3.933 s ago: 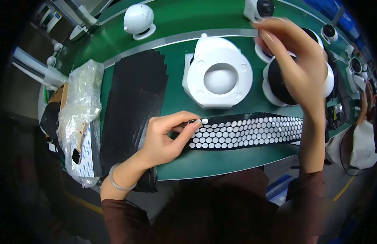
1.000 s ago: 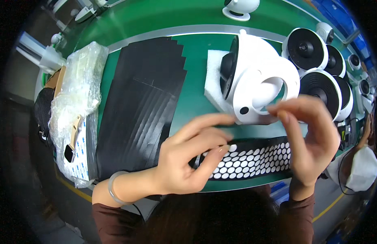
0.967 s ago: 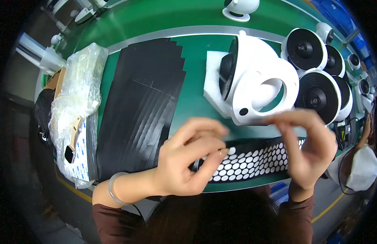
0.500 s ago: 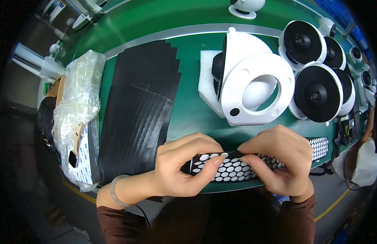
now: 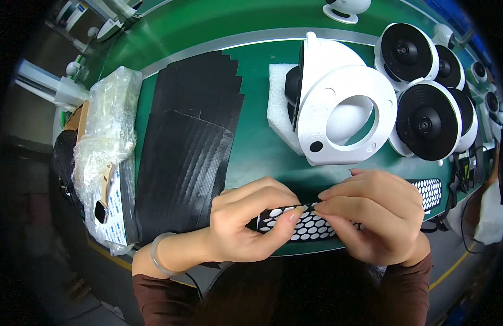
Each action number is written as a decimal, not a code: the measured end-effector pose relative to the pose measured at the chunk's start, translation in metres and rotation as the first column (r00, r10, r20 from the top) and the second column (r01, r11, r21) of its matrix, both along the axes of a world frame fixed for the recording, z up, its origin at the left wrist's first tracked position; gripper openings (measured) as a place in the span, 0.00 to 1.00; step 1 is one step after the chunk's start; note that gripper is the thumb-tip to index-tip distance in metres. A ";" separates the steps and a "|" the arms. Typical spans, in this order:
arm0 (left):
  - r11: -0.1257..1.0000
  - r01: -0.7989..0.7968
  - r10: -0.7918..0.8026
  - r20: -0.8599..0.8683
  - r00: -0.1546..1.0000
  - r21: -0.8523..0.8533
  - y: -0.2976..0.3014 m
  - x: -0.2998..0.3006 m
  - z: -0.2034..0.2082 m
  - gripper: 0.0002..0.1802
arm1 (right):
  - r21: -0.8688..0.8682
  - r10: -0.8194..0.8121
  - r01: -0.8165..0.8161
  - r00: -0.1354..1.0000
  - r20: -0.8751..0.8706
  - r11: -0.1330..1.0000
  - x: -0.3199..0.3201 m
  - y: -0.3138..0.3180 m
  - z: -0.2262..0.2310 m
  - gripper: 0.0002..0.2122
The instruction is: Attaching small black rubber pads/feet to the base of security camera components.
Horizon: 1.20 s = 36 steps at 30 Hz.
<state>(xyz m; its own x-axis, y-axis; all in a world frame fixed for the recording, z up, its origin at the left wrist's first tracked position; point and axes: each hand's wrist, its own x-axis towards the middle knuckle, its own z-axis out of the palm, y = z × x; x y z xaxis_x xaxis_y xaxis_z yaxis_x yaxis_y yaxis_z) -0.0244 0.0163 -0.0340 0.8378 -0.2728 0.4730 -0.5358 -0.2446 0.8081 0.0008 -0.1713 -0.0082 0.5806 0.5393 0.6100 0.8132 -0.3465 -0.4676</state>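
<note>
Near the table's front edge lies a black strip [image 5: 311, 232] covered with rows of white oval pads that look like stickers. My left hand [image 5: 257, 220] pinches its upper edge between thumb and forefinger. Close beside it, my right hand [image 5: 373, 217] has thumb and fingertips pressed together at the same edge; whether a single pad is between them is too small to tell. The strip runs on behind my right hand and shows again to its right. Just beyond my hands stands a white round-bodied device [image 5: 330, 51], with a white ring-shaped base [image 5: 316, 117] facing me.
Overlapping black sheets [image 5: 181, 157] lie at left. Past them are a bubble-wrapped package [image 5: 105, 119] and a watch with a tan strap [image 5: 105, 193]. White foam [image 5: 278, 98] sits behind the device. Several white devices with black round fronts [image 5: 428, 122] crowd the right.
My right hand has turned, its fingertips moving slightly left and closing at the strip's edge by my left thumb. My left hand keeps its pinch. The whole view has shifted slightly.
</note>
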 end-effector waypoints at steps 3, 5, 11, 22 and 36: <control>1.000 0.015 -0.015 -0.004 1.000 0.000 -0.001 -0.001 0.001 0.04 | -0.032 -0.010 0.009 1.000 -0.020 0.999 -0.002 0.000 0.002 0.08; 1.000 0.022 -0.022 -0.006 1.000 0.013 -0.001 -0.001 0.002 0.04 | -0.034 -0.015 0.012 0.997 -0.082 0.999 -0.002 0.000 0.004 0.07; 0.998 -0.053 0.052 -0.046 0.998 -0.023 0.002 0.003 0.001 0.04 | -0.015 -0.020 0.017 0.967 -0.254 1.000 0.000 0.003 0.021 0.04; 1.000 0.002 -0.002 0.008 1.000 0.010 0.000 0.005 -0.001 0.04 | 0.139 -0.202 0.222 0.968 -0.148 0.965 0.051 0.013 0.030 0.03; 0.999 0.000 0.000 0.009 1.000 -0.040 -0.002 0.010 -0.002 0.05 | -0.180 -0.343 0.346 0.938 0.053 0.921 0.048 0.014 0.042 0.03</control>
<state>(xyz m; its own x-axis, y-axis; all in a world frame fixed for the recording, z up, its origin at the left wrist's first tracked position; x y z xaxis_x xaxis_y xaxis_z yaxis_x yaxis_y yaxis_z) -0.0149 0.0142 -0.0363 0.8332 -0.2536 0.4913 -0.5435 -0.2123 0.8121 0.0490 -0.1569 0.0335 0.7390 0.4119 0.5332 0.6369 -0.6851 -0.3535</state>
